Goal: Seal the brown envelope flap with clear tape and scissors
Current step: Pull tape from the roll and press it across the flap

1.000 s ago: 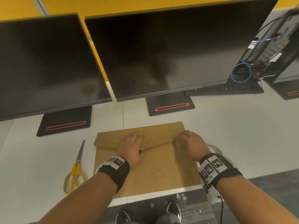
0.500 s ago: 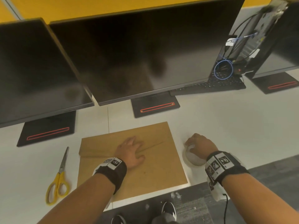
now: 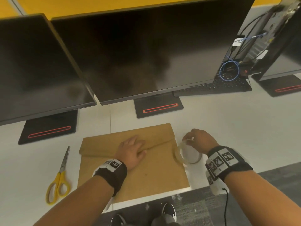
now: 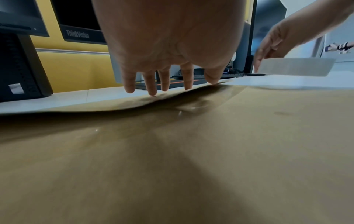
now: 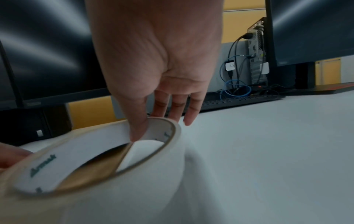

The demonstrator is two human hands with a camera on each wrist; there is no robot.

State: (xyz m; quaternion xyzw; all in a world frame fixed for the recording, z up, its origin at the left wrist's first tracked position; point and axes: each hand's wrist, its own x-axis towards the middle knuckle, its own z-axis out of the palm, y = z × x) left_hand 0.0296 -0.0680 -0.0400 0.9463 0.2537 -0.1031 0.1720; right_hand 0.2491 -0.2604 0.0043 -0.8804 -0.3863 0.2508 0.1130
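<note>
The brown envelope (image 3: 138,175) lies flat on the white desk, its flap (image 3: 104,144) folded down towards me. My left hand (image 3: 132,150) presses flat on the flap's edge with straight fingers (image 4: 151,84). At the envelope's right edge, my right hand (image 3: 197,139) holds the clear tape roll (image 3: 187,154) tilted up off the desk, thumb inside the core (image 5: 138,130) and fingers outside. In the right wrist view the tape roll (image 5: 95,166) fills the lower left. Yellow-handled scissors (image 3: 59,176) lie left of the envelope, untouched.
Two large dark monitors (image 3: 146,51) on black stands (image 3: 158,108) loom just behind the envelope. A black keyboard (image 3: 216,87) and blue cable (image 3: 228,71) sit at the back right. The desk's front edge (image 3: 154,198) runs just below the envelope.
My right hand left the flap, moved right to the tape roll and has now tipped it up off the desk. The left hand stays pressing the flap.
</note>
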